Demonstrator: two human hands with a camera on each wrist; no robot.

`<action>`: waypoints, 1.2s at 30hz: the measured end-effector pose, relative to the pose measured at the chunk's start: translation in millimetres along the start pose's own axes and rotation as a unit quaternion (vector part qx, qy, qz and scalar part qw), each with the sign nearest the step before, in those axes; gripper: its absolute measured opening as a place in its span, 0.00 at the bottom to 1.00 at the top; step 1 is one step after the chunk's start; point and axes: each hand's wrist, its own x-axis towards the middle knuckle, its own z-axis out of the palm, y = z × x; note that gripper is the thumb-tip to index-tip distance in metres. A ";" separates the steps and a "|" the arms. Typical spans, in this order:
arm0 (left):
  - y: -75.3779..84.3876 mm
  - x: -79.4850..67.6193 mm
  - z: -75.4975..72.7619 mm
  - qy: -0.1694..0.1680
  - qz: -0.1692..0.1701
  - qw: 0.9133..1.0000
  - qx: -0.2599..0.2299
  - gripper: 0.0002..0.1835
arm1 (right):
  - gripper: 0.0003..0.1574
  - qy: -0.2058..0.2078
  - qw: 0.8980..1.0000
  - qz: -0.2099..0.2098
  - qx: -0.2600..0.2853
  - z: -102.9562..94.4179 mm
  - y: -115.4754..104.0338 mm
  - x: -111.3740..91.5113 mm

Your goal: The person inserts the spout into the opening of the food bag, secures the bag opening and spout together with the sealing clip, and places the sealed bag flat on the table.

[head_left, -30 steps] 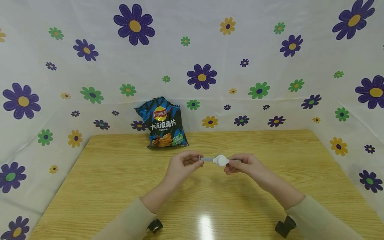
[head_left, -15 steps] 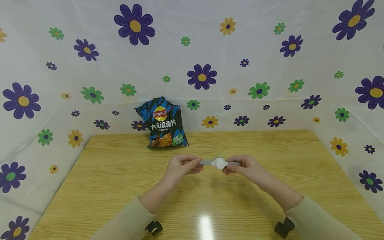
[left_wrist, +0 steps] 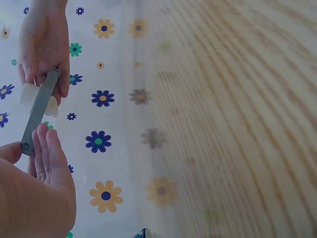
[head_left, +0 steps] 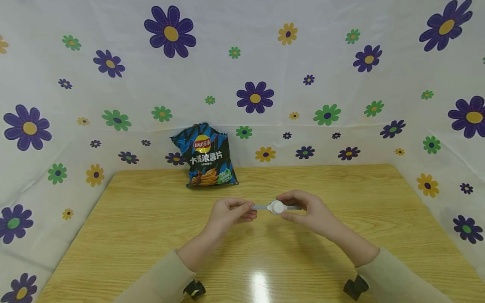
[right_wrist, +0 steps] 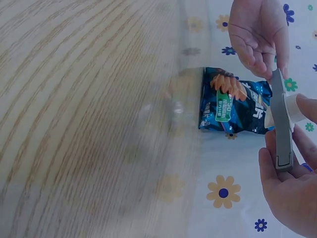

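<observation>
Both hands hold a grey bag sealing clip (head_left: 260, 207) level above the wooden table. A round white cap (head_left: 278, 206) sits at its middle. My left hand (head_left: 226, 213) pinches the clip's left end between thumb and fingers. My right hand (head_left: 312, 212) grips the cap, index finger at its far side and thumb at its near side. In the right wrist view the clip's grey bar (right_wrist: 281, 121) passes in front of the right fingers, and the thumb lies on the cap. The left wrist view has the bar's underside (left_wrist: 40, 111) spanning the two hands.
A blue and black Lay's chip bag (head_left: 207, 158) leans against the flowered cloth (head_left: 280, 143) at the table's back, left of centre. The cloth rises behind and at both sides of the wooden table (head_left: 151, 219). Dark wrist cameras (head_left: 356, 288) hang under the sleeves.
My right hand has shifted from pinching the clip beside the cap to gripping the cap itself. The clip has moved slightly nearer, and my left fingers have closed more flatly on its end.
</observation>
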 end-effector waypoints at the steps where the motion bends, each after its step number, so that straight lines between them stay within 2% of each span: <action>1: -0.3 -0.2 -0.1 0.002 -0.003 1.000 -0.001 0.18 | 0.24 -0.001 1.000 0.000 0.000 0.4 -0.1 0.1; 8: -0.3 -1.6 1.4 0.000 -0.023 1.000 -0.016 0.18 | 0.25 0.007 1.000 0.004 0.020 5.8 -0.4 -0.9; 13: 0.3 -2.3 2.5 -0.010 -0.032 0.999 -0.023 0.18 | 0.22 0.026 0.999 0.001 0.044 11.0 0.6 -1.1; 16: -0.8 -2.0 2.0 -0.016 -0.042 0.999 -0.028 0.19 | 0.19 0.042 0.998 -0.001 0.040 12.9 1.2 -0.9; 25: -2.2 -3.1 0.3 -0.068 -0.095 0.993 -0.033 0.30 | 0.19 0.060 0.998 -0.016 0.012 18.2 4.8 1.0; 36: -4.8 1.5 -0.5 -0.044 -0.090 0.994 -0.043 0.29 | 0.21 0.056 0.997 -0.057 0.002 24.8 8.5 2.8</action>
